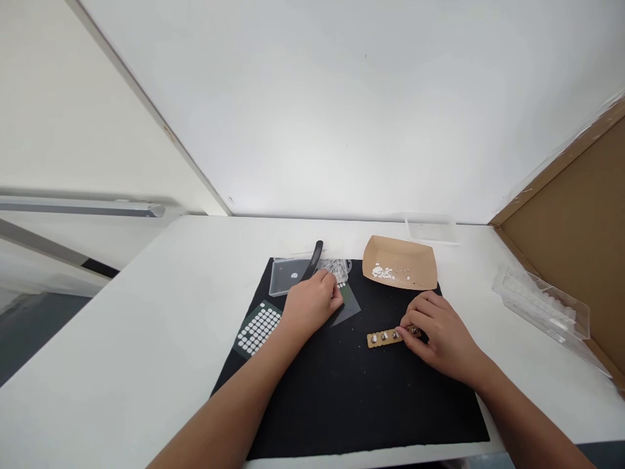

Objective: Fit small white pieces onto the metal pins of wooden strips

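My left hand [312, 301] is closed above a clear sheet with a green patch [347, 306]. Whatever its fingers hold is hidden. A black curved tool [315, 257] sticks up from behind that hand; I cannot tell whether it is gripped. To the right, my right hand [437, 335] has its thumb and fingers closed at the right part of a narrow brown strip [378, 340]. Along the strip sit several small metallic round pieces with white bits. Left of my left hand lies a dark green card [258, 329] bearing rows of white oval dots.
Beneath everything is a black mat [361, 404] on a white table [161, 306]. A shallow clear box [283, 277] and one with white sticks [336, 268] lie at the back. A brown paper tray [400, 260] holds white flakes. Clear plastic containers [547, 303] stand right.
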{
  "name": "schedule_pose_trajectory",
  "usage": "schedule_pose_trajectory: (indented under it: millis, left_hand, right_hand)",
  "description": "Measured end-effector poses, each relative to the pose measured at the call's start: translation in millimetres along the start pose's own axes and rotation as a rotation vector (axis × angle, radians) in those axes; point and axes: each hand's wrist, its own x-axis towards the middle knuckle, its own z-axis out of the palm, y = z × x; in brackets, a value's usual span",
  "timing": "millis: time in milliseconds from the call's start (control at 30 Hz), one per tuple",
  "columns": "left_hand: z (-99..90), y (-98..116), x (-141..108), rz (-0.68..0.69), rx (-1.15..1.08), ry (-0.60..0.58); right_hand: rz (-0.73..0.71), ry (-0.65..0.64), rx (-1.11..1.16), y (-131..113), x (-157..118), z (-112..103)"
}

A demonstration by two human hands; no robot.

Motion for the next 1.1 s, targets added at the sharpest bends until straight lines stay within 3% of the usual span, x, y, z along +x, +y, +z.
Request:
schedule_pose_trajectory:
  millis: [167, 233, 300, 400, 500, 633, 800, 1100]
  left_hand:
    - [-2.9, 1, -2, 0.001, -0.179, 0.199]
    - [-7.3, 6, -5, 0.05, -0.376, 0.312]
    - [-12.6, 16, -11, 0.138, -0.652, 0.354]
    - [-17.9, 35, -23, 0.204, -0.995, 0.249]
    - [-16.3, 54, -35, 0.236, -1.157, 0.141]
    - [-6.3, 67, -43, 0.237, -1.26, 0.063]
    - [-0.2, 69, -44, 0.181, -1.338, -0.013]
    - [-1.4, 69, -45, 0.204, -1.344, -0.034]
  right_hand:
    - [-0.005, 0.0, 0.007, -1, 1, -2]
    - [-0.005, 0.019, 0.022, -2, 1, -2]
    - [-0.005, 0.053, 0.058, -5, 0, -2]
    - [-0.01, 0.127, 0.144, -12, -1, 1]
    - [-0.01, 0.188, 0.229, -19, -1, 6]
    - [0.006, 0.235, 0.318, -24, 0, 10]
    - [0.021, 0.218, 0.37, -24, 1, 10]
    - [0.065, 0.22, 0.454, -26, 3, 7]
